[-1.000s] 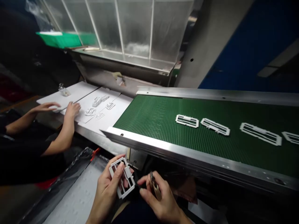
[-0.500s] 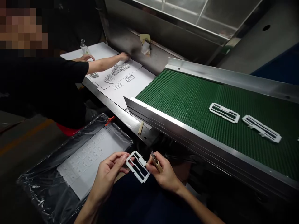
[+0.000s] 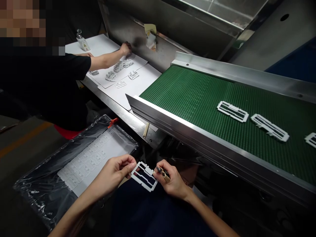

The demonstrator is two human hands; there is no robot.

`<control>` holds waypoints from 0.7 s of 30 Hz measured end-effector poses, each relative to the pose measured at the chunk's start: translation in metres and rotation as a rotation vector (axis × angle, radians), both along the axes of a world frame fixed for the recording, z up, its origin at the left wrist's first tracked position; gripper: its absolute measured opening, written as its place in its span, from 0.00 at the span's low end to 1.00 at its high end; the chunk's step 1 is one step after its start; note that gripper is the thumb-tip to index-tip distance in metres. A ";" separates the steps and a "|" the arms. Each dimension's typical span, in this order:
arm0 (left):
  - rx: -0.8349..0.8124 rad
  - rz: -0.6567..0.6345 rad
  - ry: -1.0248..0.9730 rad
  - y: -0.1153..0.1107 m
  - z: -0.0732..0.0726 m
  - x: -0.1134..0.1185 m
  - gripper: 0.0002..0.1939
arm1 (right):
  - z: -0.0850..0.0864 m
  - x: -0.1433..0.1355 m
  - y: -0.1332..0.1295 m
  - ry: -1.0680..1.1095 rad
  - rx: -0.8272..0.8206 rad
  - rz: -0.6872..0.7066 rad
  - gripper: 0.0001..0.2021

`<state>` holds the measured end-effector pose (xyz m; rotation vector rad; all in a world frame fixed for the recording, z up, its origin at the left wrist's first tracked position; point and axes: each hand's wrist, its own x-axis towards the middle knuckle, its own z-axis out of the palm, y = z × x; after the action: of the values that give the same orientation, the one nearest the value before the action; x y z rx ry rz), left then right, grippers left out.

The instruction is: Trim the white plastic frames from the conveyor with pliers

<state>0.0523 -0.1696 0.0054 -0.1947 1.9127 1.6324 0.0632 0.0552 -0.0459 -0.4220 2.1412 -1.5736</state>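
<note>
Pinched at its left edge, a white plastic frame [image 3: 148, 187] with long slots hangs tilted above my lap in my left hand [image 3: 120, 168]. My right hand [image 3: 171, 177] is closed around a small tan-handled tool [image 3: 166, 176] with a dark metal end; its exact kind is hard to make out. The right thumb and fingertips are at the frame's right edge, by its small tab.
A green conveyor belt [image 3: 192, 95] with metal rails carries several white frames [image 3: 232, 111]. Left of me stands a box lined with black plastic [image 3: 37, 194], holding clear parts on a white sheet. A co-worker's arm [image 3: 106, 61] reaches over a table with piled frames [image 3: 118, 66].
The frame in my left hand has turned slightly flatter. Another white frame has come into view at the belt's right end. The co-worker's hand has shifted, and my view has tilted slightly.
</note>
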 end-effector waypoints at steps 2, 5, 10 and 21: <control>-0.087 -0.035 0.154 0.000 0.000 0.002 0.11 | -0.002 0.001 0.000 -0.032 -0.028 0.007 0.09; -0.053 -0.078 0.269 0.000 -0.001 0.003 0.10 | -0.007 0.003 -0.002 -0.123 -0.115 0.014 0.10; 0.077 -0.199 0.207 0.000 -0.003 0.004 0.09 | -0.018 0.012 -0.005 -0.243 -0.204 0.053 0.11; -0.031 -0.418 0.231 0.012 0.004 0.006 0.08 | 0.025 -0.001 0.027 0.159 0.306 0.307 0.11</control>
<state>0.0580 -0.1572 0.0097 0.3739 1.9816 1.3876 0.0620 0.0825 -0.0205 -0.7503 2.2564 -1.0559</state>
